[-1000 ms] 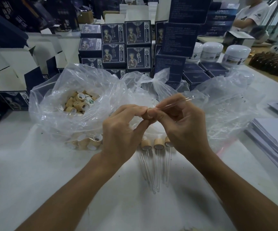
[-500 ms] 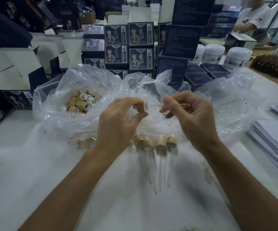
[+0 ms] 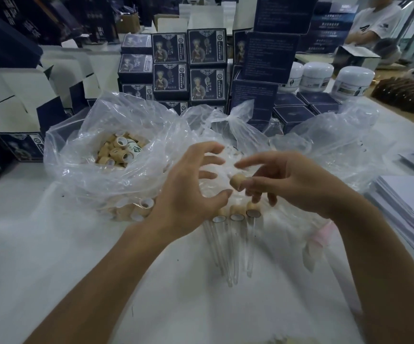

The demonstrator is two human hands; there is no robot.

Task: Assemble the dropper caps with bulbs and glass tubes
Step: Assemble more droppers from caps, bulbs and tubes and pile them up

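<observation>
While the right hand (image 3: 297, 184) pinches a wooden dropper cap (image 3: 238, 182) at the tips of its fingers (image 3: 251, 182), the left hand (image 3: 188, 192) hangs just beside it, fingers spread apart and holding nothing. Whether a glass tube already hangs from this cap I cannot tell. Below the fingers, three finished droppers (image 3: 235, 234) lie side by side on the desk (image 3: 52, 244). This looks like the moment between units: the held cap probably belongs with that row, and the free hand then needs a fresh cap from the bag of caps (image 3: 119, 151) beyond its knuckles.
</observation>
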